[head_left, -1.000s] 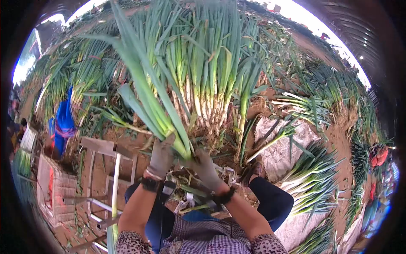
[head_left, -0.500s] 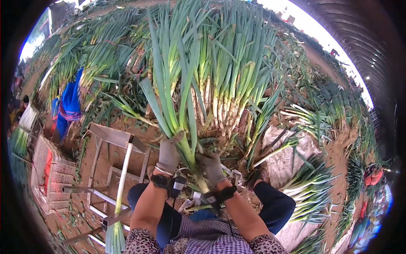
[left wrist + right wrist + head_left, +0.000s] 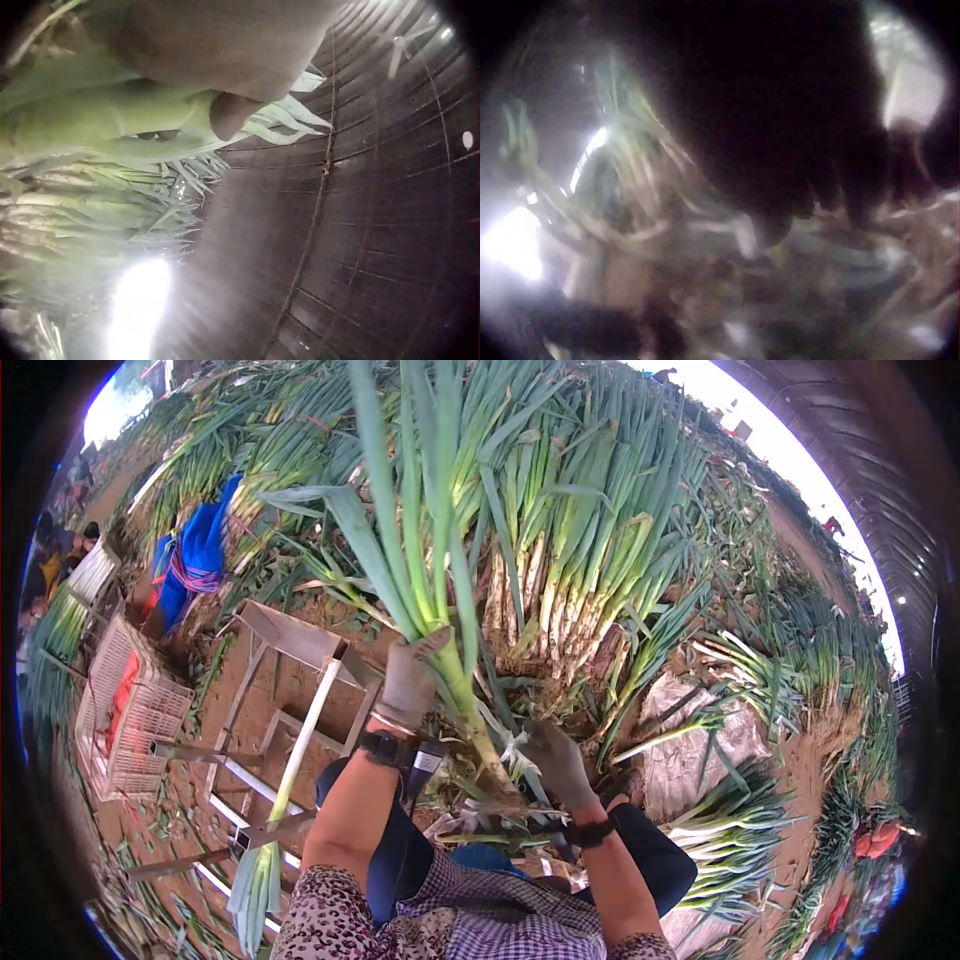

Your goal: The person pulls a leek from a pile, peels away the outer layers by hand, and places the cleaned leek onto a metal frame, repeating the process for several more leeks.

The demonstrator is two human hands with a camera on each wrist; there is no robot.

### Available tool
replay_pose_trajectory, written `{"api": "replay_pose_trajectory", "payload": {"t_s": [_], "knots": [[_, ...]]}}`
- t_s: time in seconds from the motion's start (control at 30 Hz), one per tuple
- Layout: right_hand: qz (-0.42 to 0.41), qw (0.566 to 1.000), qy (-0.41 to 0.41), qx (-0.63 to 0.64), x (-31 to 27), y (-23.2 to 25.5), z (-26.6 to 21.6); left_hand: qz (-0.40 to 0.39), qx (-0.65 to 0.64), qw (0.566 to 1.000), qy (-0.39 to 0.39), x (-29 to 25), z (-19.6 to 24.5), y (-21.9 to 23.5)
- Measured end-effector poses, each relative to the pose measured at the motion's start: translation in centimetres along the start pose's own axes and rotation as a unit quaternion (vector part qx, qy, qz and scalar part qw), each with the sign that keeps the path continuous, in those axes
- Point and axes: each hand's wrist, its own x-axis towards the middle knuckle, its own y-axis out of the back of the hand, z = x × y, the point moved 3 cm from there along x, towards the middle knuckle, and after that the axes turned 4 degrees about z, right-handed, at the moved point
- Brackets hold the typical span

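Note:
The gloved left hand grips a large green onion around its stalk, leaves up and pale root end slanting down to the right. In the left wrist view the glove covers part of the thick green stalk. The gloved right hand is to the right of the stalk's lower end, fingers curled, pinching a pale strip of outer leaf at its fingertips. In the right wrist view that hand is a dark, blurred shape above ground litter.
A large stand of unpeeled green onions leans ahead. At left are a metal frame with a white-stemmed onion across it and a plastic crate. Cleaned onions and a pale sack are at right.
The right hand has moved from against the stalk down and away to the right. The left hand still holds the green onion, whose lower stalk now shows more. The head view has shifted.

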Motion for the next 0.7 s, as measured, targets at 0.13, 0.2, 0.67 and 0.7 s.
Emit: {"api": "replay_pose_trajectory", "payload": {"t_s": [0.13,0.2,0.67,0.7], "knots": [[-0.027,0.977,0.072,0.197,4.8,-3.6,-8.1,-0.031,0.074,0.996,-0.041,-1.5,0.2,-1.0],[-0.08,0.944,0.042,0.317,5.9,-4.8,-9.4,-0.062,0.077,0.994,-0.039,-1.7,0.7,-1.2],[-0.019,0.995,-0.024,0.093,-2.2,-5.5,1.4,0.06,0.159,0.974,-0.151,-0.7,4.7,1.0],[-0.053,0.998,-0.025,-0.036,-2.7,-4.7,6.6,0.067,0.101,0.985,-0.12,-0.3,4.7,1.1]]}}
